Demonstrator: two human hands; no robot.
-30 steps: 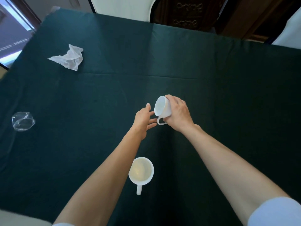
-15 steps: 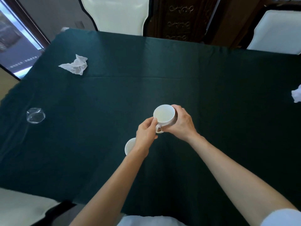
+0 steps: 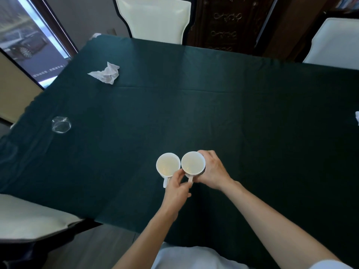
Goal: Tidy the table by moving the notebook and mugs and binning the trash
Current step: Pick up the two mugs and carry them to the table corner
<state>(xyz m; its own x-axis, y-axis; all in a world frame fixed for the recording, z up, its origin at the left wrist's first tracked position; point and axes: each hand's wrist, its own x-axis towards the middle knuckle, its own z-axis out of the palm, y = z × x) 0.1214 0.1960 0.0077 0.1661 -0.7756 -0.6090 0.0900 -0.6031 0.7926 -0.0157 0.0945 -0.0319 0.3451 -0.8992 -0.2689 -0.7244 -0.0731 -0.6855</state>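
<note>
Two white mugs stand upright side by side, rims touching, near the front middle of the dark green table [image 3: 252, 117]. My right hand [image 3: 212, 170] wraps the right mug [image 3: 193, 163] from its right side. My left hand [image 3: 177, 188] pinches that mug's handle, just right of the left mug [image 3: 168, 165] and its handle. A crumpled white tissue [image 3: 105, 73] lies at the far left. A crushed clear plastic cup [image 3: 61, 125] lies at the left edge. No notebook is in view.
White chairs stand at the far side [image 3: 155, 18], far right [image 3: 334, 43] and near left [image 3: 29, 216]. A scrap of white paper [image 3: 357, 117] shows at the right border. A dark carved cabinet [image 3: 227, 24] stands behind the table.
The right-hand mug went from tilted on its side to upright and came down beside the other mug. My left hand moved onto its handle. The view pulled back.
</note>
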